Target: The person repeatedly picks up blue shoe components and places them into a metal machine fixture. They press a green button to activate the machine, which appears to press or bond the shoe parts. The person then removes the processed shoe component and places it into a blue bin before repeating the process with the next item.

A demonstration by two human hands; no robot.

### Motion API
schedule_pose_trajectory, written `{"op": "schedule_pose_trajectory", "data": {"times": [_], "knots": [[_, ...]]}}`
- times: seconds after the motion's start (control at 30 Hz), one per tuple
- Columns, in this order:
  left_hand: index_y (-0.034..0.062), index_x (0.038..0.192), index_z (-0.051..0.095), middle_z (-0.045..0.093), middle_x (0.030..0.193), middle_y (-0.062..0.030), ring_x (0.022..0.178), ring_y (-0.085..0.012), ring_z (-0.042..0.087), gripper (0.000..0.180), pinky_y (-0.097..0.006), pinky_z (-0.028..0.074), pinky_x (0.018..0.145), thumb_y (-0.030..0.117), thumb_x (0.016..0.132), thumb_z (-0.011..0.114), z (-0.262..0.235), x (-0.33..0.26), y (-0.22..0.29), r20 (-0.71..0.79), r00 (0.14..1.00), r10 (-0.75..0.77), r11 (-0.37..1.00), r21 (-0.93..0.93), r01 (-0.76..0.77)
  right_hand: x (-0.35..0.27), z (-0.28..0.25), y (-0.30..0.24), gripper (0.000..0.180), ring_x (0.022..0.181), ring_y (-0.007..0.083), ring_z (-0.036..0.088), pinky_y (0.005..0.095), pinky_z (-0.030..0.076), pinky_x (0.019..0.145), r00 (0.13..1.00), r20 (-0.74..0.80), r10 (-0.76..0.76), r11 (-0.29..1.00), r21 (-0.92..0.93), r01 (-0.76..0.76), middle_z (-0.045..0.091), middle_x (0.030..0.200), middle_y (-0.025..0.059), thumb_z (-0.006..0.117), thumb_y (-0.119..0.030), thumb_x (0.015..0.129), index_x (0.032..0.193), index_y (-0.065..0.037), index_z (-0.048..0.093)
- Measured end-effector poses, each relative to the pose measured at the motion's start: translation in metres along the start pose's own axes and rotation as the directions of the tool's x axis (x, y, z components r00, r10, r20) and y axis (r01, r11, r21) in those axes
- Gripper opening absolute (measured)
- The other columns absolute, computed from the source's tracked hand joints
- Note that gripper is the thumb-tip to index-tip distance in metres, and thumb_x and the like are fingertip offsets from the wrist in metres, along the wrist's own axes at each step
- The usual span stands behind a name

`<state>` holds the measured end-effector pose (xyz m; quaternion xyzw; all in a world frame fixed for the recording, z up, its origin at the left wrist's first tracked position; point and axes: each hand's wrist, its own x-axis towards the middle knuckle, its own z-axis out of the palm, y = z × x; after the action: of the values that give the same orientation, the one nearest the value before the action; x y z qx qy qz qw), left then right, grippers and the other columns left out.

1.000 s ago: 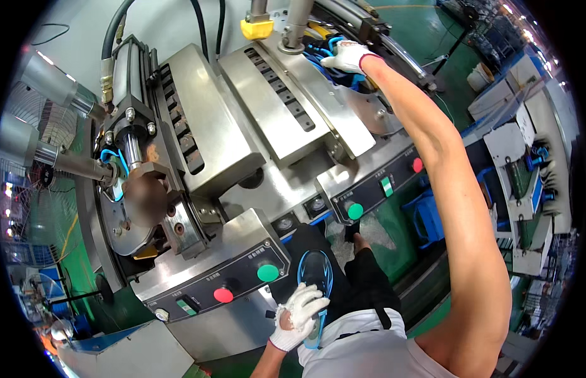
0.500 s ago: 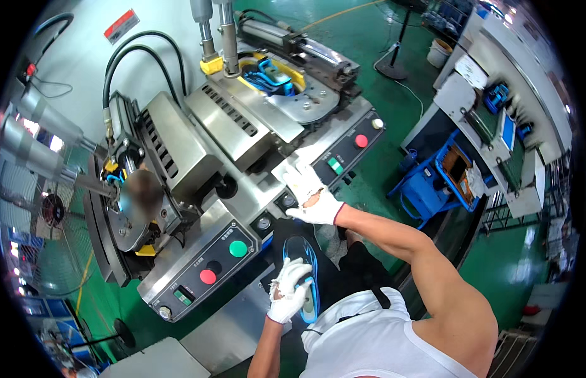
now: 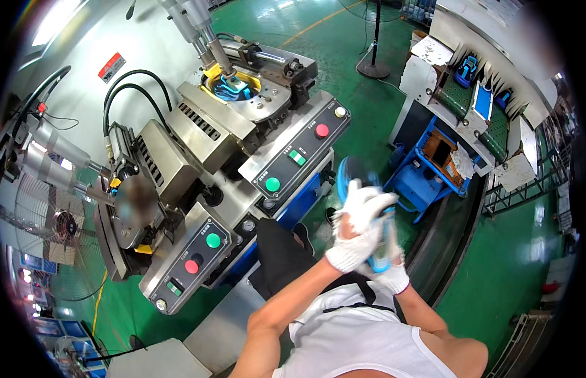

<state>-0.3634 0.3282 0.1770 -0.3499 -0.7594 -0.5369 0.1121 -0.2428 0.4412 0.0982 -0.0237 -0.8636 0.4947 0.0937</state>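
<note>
Both my hands, in white knit work gloves, meet in front of my chest around a blue shoe sole with a dark inner face [image 3: 362, 189], which stands on end well to the right of the machine, over the green floor. My left hand [image 3: 359, 223] wraps the sole from the near side, fingers curled tight over its edge, and my right hand [image 3: 388, 268] grips it lower down, closed round the bottom end; the two gloves touch each other. Left of my hands stands a grey steel press machine [image 3: 198, 145] with two sloped dark control panels. The nearer panel [image 3: 189, 255] carries a round green button above a round red one and a small green rectangular switch near its lower corner. The farther panel [image 3: 299, 148] carries a round green button, a green rectangular switch, a round red button and a pale round one at its far end, each with a small white label strip beside it. At the top of the machine a blue sole [image 3: 230, 88] lies in a yellow-rimmed mould under a steel rod. On the pale wall behind hangs a small red rectangular sign [image 3: 111, 67], tilted. Off to my right a blue metal cart [image 3: 425, 173] holds a brown box, and white crumpled cloth lies on its edge.
</note>
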Motion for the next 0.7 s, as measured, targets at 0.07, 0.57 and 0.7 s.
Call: {"op": "schedule_pose_trajectory", "data": {"times": [0.07,0.57,0.7], "knots": [[0.0099,0.121,0.07,0.064,0.111,-0.0134,0.108,-0.0405,0.057,0.049,-0.049,0.05,0.096,0.001,0.074,0.081,0.039,0.038,0.017,0.029,0.968,0.249,0.963,-0.118,-0.244,-0.006,-0.015,0.02,0.113,0.149,0.0299,0.043,0.0448,0.038,0.122,0.948,-0.315,-0.032,0.999,0.016,0.039,0.042,0.161,0.0164,0.09,-0.025,0.08,0.165,-0.002,0.02],[0.0007,0.136,0.062,0.066,0.133,-0.0224,0.124,-0.0406,0.064,0.051,-0.046,0.052,0.105,0.016,0.09,0.079,0.048,-0.064,-0.043,0.591,0.789,-0.168,0.985,0.079,0.151,0.159,-0.396,0.219,0.076,0.123,0.0292,0.065,0.0425,0.047,0.108,0.211,-0.975,0.064,0.984,0.026,-0.177,0.068,0.137,0.0172,0.079,-0.052,0.089,0.142,0.0,0.063],[-0.0001,0.131,0.066,0.069,0.127,-0.0227,0.12,-0.0398,0.067,0.044,-0.044,0.054,0.103,0.018,0.092,0.077,0.013,-0.108,-0.069,0.534,0.694,-0.482,0.875,0.268,0.402,0.229,-0.493,0.293,0.081,0.122,0.0269,0.063,0.0388,0.047,0.107,0.418,-0.879,0.231,0.777,-0.091,-0.623,0.068,0.137,0.0167,0.07,-0.067,0.091,0.141,-0.003,0.066]]}}
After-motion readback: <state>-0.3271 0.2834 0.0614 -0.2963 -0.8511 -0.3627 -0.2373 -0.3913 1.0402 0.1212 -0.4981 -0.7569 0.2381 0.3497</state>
